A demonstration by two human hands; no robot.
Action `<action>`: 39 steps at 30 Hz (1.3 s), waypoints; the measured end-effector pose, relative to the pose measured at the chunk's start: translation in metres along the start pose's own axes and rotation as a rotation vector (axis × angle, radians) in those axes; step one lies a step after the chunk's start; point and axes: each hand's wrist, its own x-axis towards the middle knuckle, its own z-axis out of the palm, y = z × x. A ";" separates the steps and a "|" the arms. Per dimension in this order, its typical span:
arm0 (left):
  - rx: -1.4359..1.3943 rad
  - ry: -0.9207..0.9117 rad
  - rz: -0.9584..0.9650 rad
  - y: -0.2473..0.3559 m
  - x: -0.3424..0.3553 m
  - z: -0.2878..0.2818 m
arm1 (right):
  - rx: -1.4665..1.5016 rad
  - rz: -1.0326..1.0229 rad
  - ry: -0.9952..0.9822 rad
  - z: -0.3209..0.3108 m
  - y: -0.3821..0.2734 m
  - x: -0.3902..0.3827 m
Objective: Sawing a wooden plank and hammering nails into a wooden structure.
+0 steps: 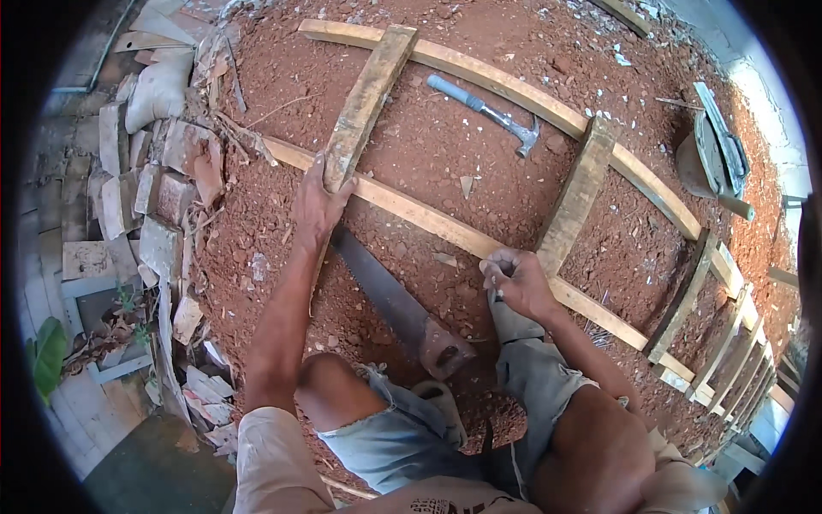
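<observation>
A ladder-like wooden frame lies on red soil, with a near rail [428, 221], a far rail [505, 81] and crosspieces laid over both. My left hand [318, 204] is closed around the near end of the leftmost crosspiece [372, 103], where it crosses the near rail. At the near rail, just left of the second crosspiece [578, 193], my right hand [520, 281] has its fingers pinched together; whatever they hold is too small to make out. A hand saw [398, 313] rests on the soil between my arms. Between the rails lies a claw hammer [488, 116] with a blue grip.
Broken bricks and rubble [158, 193] are piled along the left, with a white sack [161, 90] on top. At the far right stands a bucket [698, 158] with tools in it. More crosspieces [728, 351] continue along the frame to the right.
</observation>
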 end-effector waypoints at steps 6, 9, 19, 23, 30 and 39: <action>-0.094 -0.108 -0.091 -0.003 0.007 -0.010 | -0.062 0.021 0.019 0.001 0.013 0.000; -0.051 -0.081 -0.052 -0.004 0.008 -0.013 | 0.014 -0.020 0.005 0.000 0.019 0.000; -0.013 -0.099 0.032 0.002 0.014 -0.021 | -0.001 -0.076 0.039 0.005 0.026 0.002; 0.057 -0.085 0.060 -0.002 0.016 -0.014 | -0.039 -0.074 0.063 0.006 0.027 0.002; 0.079 -0.044 0.010 -0.010 0.014 -0.015 | -0.045 0.008 -0.004 -0.002 0.023 -0.001; 0.073 0.039 0.058 -0.019 0.017 0.002 | -0.222 -0.028 0.101 0.002 0.024 0.010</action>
